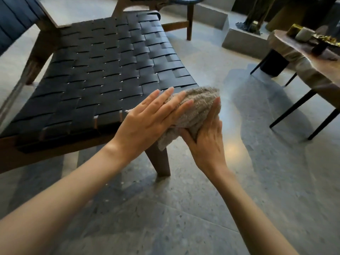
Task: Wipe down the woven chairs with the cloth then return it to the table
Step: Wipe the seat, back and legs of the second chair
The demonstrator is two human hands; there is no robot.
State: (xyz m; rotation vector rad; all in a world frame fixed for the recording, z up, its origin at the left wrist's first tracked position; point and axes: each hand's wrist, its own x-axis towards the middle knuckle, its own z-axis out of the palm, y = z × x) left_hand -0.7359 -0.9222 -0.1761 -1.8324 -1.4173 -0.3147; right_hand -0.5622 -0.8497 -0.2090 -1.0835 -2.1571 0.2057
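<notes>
A grey-beige terry cloth [196,109] is bunched between my two hands, just off the front right corner of the woven chair [103,70]. The chair has a seat of black woven straps on a brown wooden frame. My left hand [147,122] lies flat on the cloth's left side, fingers straight. From the right and below, my right hand [206,142] grips the cloth, its fingers wrapped under the fabric. The table [301,65] stands to the right, a wooden slab on thin black legs.
A second chair's legs and seat [185,0] show behind the woven chair. Concrete blocks [242,37] sit on the floor at the back. Cups and gold-coloured items [303,34] stand on the table's far end. Grey speckled floor lies between chair and table.
</notes>
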